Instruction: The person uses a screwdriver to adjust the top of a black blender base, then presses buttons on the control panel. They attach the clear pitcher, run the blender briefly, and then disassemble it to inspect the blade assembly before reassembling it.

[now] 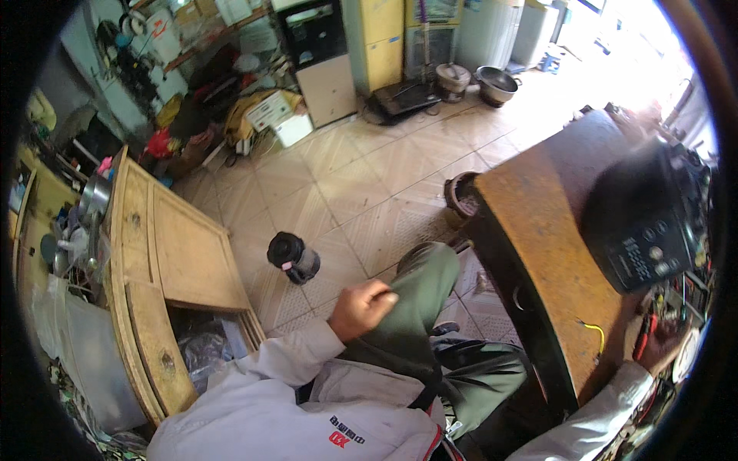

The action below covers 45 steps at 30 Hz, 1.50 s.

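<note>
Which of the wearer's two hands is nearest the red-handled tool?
The right hand, at the picture's right, beside the red-handled tool; the left hand is well away, over the green trouser leg.

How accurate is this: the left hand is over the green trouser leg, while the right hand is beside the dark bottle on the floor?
The right hand is misplaced: the head view shows it beside the red-handled tool, across the desk from the dark bottle. The left hand is over the green trouser leg.
</note>
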Each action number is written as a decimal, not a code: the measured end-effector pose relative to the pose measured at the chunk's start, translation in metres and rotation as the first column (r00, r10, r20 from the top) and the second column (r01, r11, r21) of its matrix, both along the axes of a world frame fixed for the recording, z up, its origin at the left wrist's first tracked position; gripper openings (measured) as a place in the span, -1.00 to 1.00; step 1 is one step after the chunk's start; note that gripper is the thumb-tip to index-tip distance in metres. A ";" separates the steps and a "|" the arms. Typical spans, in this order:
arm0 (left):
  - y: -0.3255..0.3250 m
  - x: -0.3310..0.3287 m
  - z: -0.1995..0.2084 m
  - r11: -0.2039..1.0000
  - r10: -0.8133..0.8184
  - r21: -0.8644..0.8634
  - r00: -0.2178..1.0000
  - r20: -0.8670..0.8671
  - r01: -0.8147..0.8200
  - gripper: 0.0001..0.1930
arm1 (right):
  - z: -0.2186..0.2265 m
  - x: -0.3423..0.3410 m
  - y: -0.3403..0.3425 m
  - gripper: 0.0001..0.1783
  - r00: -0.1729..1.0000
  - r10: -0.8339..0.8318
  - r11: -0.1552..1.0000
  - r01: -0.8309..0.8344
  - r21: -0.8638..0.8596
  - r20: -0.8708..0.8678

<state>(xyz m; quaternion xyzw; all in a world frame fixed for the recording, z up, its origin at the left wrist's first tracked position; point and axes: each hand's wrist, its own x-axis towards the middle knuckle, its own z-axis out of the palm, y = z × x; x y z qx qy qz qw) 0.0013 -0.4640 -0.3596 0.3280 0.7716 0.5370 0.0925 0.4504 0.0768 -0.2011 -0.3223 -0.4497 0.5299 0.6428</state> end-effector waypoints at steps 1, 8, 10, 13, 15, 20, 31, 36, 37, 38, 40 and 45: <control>-0.028 -0.012 -0.035 0.961 0.131 -0.254 0.988 0.087 -0.105 -0.73 | 0.004 -0.011 -0.002 -0.58 0.997 -0.083 0.995 0.083 -0.047 0.003; -0.200 -0.076 -0.266 0.582 0.681 -0.703 0.718 0.146 -0.409 -0.58 | -0.006 0.001 0.031 -0.53 0.565 -0.453 0.889 0.346 0.300 0.690; -0.242 -0.094 -0.324 0.558 0.742 -0.690 0.648 0.168 -0.460 -0.54 | -0.005 0.001 0.036 -0.52 0.345 -0.495 0.862 0.306 0.403 0.797; -0.239 -0.132 -0.348 0.532 0.822 -0.666 0.506 0.259 -0.523 -0.47 | 0.003 0.009 0.031 -0.51 0.104 -0.545 0.826 0.240 0.511 0.832; -0.232 -0.143 -0.369 0.464 0.856 -0.715 0.473 0.209 -0.524 -0.42 | 0.010 0.004 0.024 -0.50 -0.004 -0.561 0.814 0.180 0.553 0.828; -0.211 -0.167 -0.376 0.451 0.892 -0.675 0.272 0.361 -0.583 -0.35 | 0.014 -0.040 -0.012 -0.51 -0.135 -0.462 0.832 0.277 0.481 0.877; -0.222 -0.157 -0.477 0.470 0.704 -0.257 0.183 0.686 -0.844 -0.64 | 0.022 -0.034 -0.028 -0.49 -0.004 -0.472 0.858 0.226 0.461 0.881; -0.270 -0.173 -0.589 0.157 0.712 -0.357 -0.145 0.687 -0.921 -0.75 | 0.014 -0.038 -0.015 -0.47 0.101 -0.432 0.892 0.195 0.408 0.896; -0.293 -0.180 -0.603 0.080 0.717 -0.369 -0.204 0.667 -0.926 -0.77 | -0.005 -0.037 -0.005 -0.47 0.144 -0.402 0.909 0.183 0.375 0.904; -0.288 -0.183 -0.601 0.236 0.861 -0.439 -0.023 0.509 -0.867 -0.76 | -0.002 -0.019 -0.010 -0.47 0.158 -0.414 0.903 0.194 0.383 0.897; -0.286 -0.187 -0.585 0.282 0.958 -0.612 0.185 0.218 -0.739 -0.76 | 0.003 -0.017 -0.017 -0.46 0.194 -0.420 0.903 0.183 0.388 0.887; -0.281 -0.155 -0.509 0.473 0.857 -0.366 0.324 0.400 -0.801 -0.84 | 0.005 -0.019 -0.005 -0.45 0.327 -0.375 0.927 0.116 0.357 0.867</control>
